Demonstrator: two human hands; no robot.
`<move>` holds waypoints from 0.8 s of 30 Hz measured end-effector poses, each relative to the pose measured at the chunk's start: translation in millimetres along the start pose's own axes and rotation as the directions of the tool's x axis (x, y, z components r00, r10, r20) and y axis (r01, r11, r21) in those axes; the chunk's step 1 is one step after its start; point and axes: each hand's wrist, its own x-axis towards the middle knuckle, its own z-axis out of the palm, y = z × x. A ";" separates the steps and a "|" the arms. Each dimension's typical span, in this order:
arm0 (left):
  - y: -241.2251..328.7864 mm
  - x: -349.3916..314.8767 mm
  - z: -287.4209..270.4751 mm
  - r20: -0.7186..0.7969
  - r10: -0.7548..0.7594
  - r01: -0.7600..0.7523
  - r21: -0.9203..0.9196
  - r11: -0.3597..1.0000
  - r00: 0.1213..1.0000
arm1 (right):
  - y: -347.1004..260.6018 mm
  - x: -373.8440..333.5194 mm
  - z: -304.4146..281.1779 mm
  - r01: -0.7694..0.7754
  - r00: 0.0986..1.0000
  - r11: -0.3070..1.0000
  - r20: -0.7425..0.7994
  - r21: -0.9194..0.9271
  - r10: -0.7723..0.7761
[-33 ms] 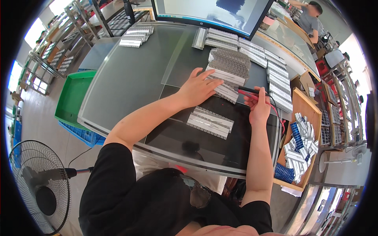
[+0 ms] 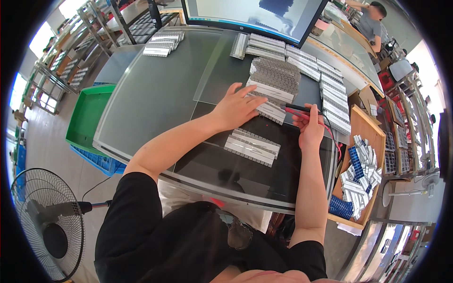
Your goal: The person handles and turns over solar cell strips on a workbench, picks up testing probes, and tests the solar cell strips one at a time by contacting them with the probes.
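In the middle of the dark glass worktop, my left hand (image 2: 238, 107) lies with fingers spread on the near edge of a stack of grey and white slotted strips (image 2: 273, 80). One strip (image 2: 271, 112) sticks out at the stack's near end, partly under my fingertips. My right hand (image 2: 310, 126) is closed round a black and a red test probe (image 2: 296, 109), held close together. Their tips point left, at the right end of that strip; whether they touch it I cannot tell. Nearer to me, a few similar strips (image 2: 252, 146) lie side by side on the glass.
Rows of strips (image 2: 335, 101) line the worktop's right and far sides, below a monitor (image 2: 255, 14). A wooden box (image 2: 375, 127) of loose white and blue pieces stands right, a green bin (image 2: 89, 115) and a fan (image 2: 49, 226) left. Another person (image 2: 370, 26) sits far right.
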 end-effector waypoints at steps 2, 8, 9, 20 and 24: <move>1.5 -10.5 -1.8 0.003 0.019 -0.019 -0.006 1.000 1.000 | -1.0 -1.3 1.9 -0.006 1.000 1.000 0.007 -0.012 0.006; 5.8 -19.2 -3.2 0.017 -0.022 0.022 -0.035 0.999 1.000 | 0.2 -6.6 4.2 -0.034 0.996 0.994 0.085 -0.103 0.043; 6.3 -18.8 -2.8 -0.025 -0.029 0.027 -0.060 0.998 0.999 | 0.4 -6.8 4.7 -0.034 0.997 0.994 0.062 -0.108 0.041; -5.2 -12.2 -12.7 -0.009 -0.077 0.073 -0.214 0.974 0.997 | 2.0 -2.5 3.0 0.001 1.000 0.999 -0.008 -0.046 -0.001; -17.0 -13.5 -29.3 -0.093 -0.149 0.095 -0.432 0.897 0.984 | -0.6 0.9 -0.3 0.015 0.997 0.994 -0.076 0.108 -0.007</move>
